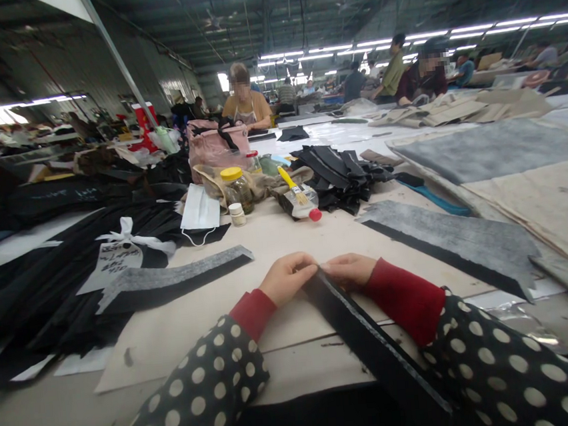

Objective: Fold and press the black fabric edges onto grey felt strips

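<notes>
Your left hand (287, 278), right hand (350, 270) pinch strip (372, 348) at far end (both closed tight); strip runs back toward you, rightward.

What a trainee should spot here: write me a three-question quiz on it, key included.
1. True or false: the left hand and right hand both pinch the far end of the black strip.
2. The lid of the jar is: A red, B yellow, C blue.
3. Fill in: the white face mask lies to the ___ of the jar.
Key: 1 true; 2 B; 3 left.
</notes>
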Tool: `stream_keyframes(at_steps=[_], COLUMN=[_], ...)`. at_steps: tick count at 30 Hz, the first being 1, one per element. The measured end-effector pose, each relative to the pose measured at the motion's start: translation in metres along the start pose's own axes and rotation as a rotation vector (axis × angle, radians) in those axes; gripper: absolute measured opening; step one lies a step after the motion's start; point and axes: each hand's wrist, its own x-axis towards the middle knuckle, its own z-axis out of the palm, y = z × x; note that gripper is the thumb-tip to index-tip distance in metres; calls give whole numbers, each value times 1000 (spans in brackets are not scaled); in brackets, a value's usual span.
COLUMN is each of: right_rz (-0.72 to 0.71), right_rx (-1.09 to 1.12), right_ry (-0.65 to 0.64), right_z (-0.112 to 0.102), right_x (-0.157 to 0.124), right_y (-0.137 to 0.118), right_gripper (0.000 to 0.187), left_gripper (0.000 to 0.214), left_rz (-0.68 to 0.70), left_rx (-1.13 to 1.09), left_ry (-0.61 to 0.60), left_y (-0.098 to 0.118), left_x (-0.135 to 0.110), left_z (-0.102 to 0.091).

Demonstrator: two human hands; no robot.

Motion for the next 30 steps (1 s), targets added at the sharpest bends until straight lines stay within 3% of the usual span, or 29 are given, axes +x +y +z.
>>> stream_keyframes(at_steps=[5,12,16,20,24,28,30], right_rz=[-21,-63,-155,-272,-431,-479,-494], right_rx=[-132,-294,-354,-589,-879,-937,-961], right_ry=[5,182,247,347,413,370,342], right_z=[3,14,19,19,16,15,14], right_x=[-3,-5,-5,-3,-1,-2,-2], right_y=[-5,-9,-7,-2,1,1,2], right_gripper=[44,29,21,19,19,22,24], left_gripper=[16,22,23,25,26,31,32], left_rz=[-20,-84,-23,-29,-110,-278,-283], left_rx=[-22,-81,-60,-54,-130,-250,-216], left_ry=[18,29,52,63,-12,-76,-82], left_y=[0,-1,1,5,3,-5,-6], left_x=[0,1,0,-1,0,3,2], left_z=[2,3,3,3,3,0,-1])
